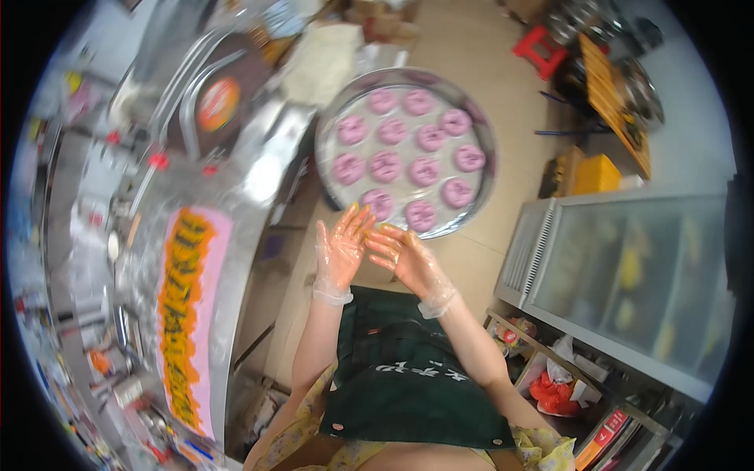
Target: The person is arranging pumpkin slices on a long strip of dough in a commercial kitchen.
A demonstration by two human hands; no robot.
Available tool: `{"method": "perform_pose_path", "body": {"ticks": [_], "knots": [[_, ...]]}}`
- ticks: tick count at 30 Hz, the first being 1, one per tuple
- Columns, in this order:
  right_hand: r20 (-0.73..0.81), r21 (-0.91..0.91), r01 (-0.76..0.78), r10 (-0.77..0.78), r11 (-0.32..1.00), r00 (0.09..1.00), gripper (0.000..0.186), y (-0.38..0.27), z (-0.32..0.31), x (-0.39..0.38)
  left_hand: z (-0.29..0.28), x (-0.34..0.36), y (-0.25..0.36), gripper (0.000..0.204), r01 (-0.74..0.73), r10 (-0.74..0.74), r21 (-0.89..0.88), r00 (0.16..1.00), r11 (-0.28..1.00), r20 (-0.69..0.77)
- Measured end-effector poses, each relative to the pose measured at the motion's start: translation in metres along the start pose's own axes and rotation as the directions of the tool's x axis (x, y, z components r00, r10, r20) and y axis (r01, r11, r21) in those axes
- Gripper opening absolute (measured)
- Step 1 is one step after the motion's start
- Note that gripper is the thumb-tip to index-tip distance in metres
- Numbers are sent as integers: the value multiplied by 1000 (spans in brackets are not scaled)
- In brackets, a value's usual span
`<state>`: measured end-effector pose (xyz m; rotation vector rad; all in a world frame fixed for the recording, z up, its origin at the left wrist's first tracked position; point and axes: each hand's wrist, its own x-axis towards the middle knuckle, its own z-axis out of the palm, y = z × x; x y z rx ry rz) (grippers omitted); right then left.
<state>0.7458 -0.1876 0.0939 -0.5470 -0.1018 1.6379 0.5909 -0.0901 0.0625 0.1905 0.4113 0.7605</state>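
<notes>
My left hand [341, 253] and my right hand [411, 264] are raised before my dark green apron, both in clear plastic gloves smeared orange. Their fingers are stretched out with nothing in them, and the fingertips come close together. In this view they overlap the near rim of a large round metal pan [323, 169]. Inside it lie several pink dough rolls [386, 166], spaced apart, with darker folds on top. On the steel counter to the left lies a long pink dough sheet [212, 290], coated with a rough orange-brown filling [182, 314].
Left of me runs the steel counter [243, 228], with a dark round item [236, 102] farther back and utensils along its far side. A glass-fronted cooler [628, 275] stands to the right. Beyond it are a yellow box [597, 174] and a red stool [539, 52].
</notes>
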Motion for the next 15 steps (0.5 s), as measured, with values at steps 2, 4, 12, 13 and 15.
{"method": "perform_pose_path", "body": {"ticks": [2,4,12,13,15], "knots": [[-72,-58,76,-80,995,994,61,-63,-29,-34,31,32,-48,77,81,-83,76,996,994,32],[-110,-77,180,-188,981,976,61,-123,-64,-65,54,63,-94,76,168,-179,264,984,950,15],[-325,-413,274,-422,869,847,65,-345,-216,-99,63,161,-136,62,212,-68,725,972,655,-223],[-318,-448,307,-470,840,823,65,-357,-309,-137,71,188,-150,64,214,-43,729,968,650,-246],[112,-375,665,-680,646,724,78,-420,-440,-119,63,268,-194,83,230,-38,727,962,647,-271]]}}
